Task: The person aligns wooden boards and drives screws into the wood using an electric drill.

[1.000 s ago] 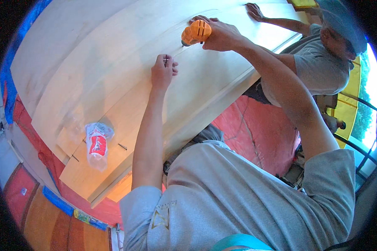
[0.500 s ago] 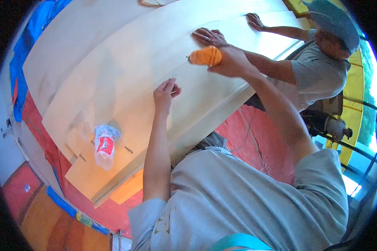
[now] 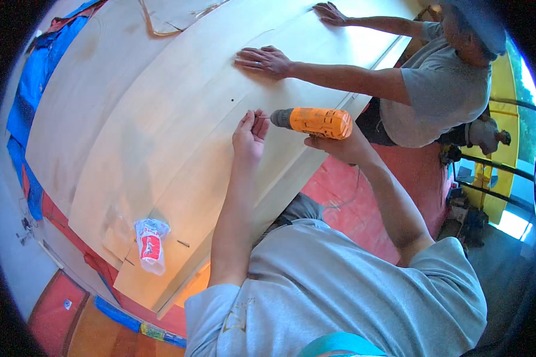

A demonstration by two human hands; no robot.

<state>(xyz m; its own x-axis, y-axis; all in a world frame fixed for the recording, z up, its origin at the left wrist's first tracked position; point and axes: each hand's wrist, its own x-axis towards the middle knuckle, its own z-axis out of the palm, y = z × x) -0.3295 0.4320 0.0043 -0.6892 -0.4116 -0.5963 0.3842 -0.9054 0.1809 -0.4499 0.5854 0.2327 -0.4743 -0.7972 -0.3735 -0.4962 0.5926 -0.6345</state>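
So our right hand (image 3: 343, 150) has its fingers wrapped around the grip of the drill (image 3: 320, 122), which lies sideways with its chuck (image 3: 281, 118) aimed at our left hand (image 3: 249, 135). That left hand is narrow, fingertips pinched on a thin tip (image 3: 265, 116) sticking out of the chuck. Bit or screw? Too small for us to tell.

Our worry: if the trigger gets bumped now, the tip spins right in those fingertips. A loose pinch could also drop it, or leave it sitting crooked. And if the drill swings away from us, the co-worker's near hand (image 3: 265, 62), flat on the panel (image 3: 161, 134) just beyond our left hand, is close enough to get knocked. The co-worker's far hand (image 3: 331, 14) is well beyond both of ours.

Edges: the panel's near edge runs diagonally right by our right hand, with red floor (image 3: 372, 190) past it, so anything fumbled that side probably ends up down there. More room to our left hand's left, where the panel stretches out wide. Just beyond that hand's fingertips there's a dark spot (image 3: 232, 100), hole or screw head, can't say. The bag (image 3: 152, 247) and a loose nail or screw (image 3: 183, 243) lie left of our left forearm, well apart from the drill.
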